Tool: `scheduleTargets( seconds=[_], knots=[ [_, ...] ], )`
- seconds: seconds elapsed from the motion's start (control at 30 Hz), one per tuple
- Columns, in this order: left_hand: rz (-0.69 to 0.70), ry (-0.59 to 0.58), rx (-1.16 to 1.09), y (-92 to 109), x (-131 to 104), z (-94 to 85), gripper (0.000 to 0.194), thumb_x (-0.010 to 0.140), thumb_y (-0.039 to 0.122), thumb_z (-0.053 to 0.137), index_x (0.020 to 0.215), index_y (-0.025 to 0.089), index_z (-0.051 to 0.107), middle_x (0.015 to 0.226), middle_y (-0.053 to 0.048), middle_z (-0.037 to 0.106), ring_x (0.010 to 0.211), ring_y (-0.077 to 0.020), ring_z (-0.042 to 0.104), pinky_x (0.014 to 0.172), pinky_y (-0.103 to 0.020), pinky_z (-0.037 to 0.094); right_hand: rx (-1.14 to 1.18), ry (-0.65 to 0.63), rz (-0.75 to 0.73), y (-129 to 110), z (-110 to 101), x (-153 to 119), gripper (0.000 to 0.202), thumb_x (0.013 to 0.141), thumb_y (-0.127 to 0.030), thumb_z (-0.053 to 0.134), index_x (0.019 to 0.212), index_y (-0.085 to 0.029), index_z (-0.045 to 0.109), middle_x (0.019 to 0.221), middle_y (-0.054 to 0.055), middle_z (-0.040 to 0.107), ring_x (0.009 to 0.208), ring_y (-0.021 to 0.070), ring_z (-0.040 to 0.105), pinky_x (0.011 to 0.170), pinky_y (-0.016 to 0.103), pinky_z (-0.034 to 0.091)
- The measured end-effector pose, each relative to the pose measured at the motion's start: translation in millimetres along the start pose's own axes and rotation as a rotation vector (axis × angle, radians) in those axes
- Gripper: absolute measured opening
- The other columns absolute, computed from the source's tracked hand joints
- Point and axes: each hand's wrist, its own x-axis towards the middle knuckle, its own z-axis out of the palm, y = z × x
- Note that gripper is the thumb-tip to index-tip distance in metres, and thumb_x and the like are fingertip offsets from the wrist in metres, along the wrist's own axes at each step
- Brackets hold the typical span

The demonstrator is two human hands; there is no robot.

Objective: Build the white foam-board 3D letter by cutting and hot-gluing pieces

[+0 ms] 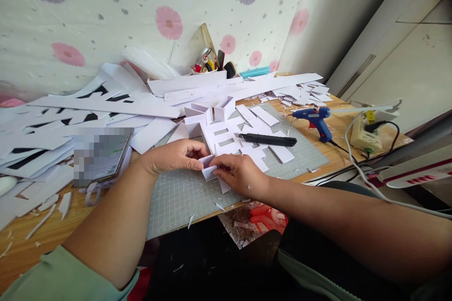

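Note:
Between my two hands is a small folded piece of white foam board (208, 172), its walls standing at an angle to each other. My left hand (183, 156) pinches its left side with thumb and fingers. From the right, my right hand (242, 172) grips the opposite edge between thumb and fingertips. Just beyond lie white board pieces with cut-out windows (224, 136), and farther back stand small upright angled board pieces (224, 109). A black utility knife (270, 139) rests across the white pieces, right of my hands. Everything here lies on a grey cutting mat (176, 202).
A blue hot glue gun (314, 120) stands on the wooden table at right, beside a power strip (367, 134) and cables. White board sheets (45, 127) are heaped at left near a pixelated flat object (102, 155). A tool holder (208, 68) is at the back.

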Motion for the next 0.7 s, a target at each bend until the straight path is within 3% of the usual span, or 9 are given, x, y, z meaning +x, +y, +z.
scheduleTargets(
  seconds=[0.7],
  knots=[
    [-0.032, 0.029, -0.057, -3.0, 1.6, 2.4, 0.032, 0.07, 0.044, 0.072, 0.083, 0.016, 0.061, 0.079, 0.001, 0.059, 0.074, -0.0147, 0.052, 0.066, -0.023, 0.038, -0.022, -0.021, -0.045, 1.6, 2.1, 1.1, 0.013, 0.085, -0.012, 0.055, 0.09, -0.019, 0.065, 0.085, 0.0, 0.068, 0.076, 0.0118, 0.06, 0.07, 0.022, 0.043]
  ],
)
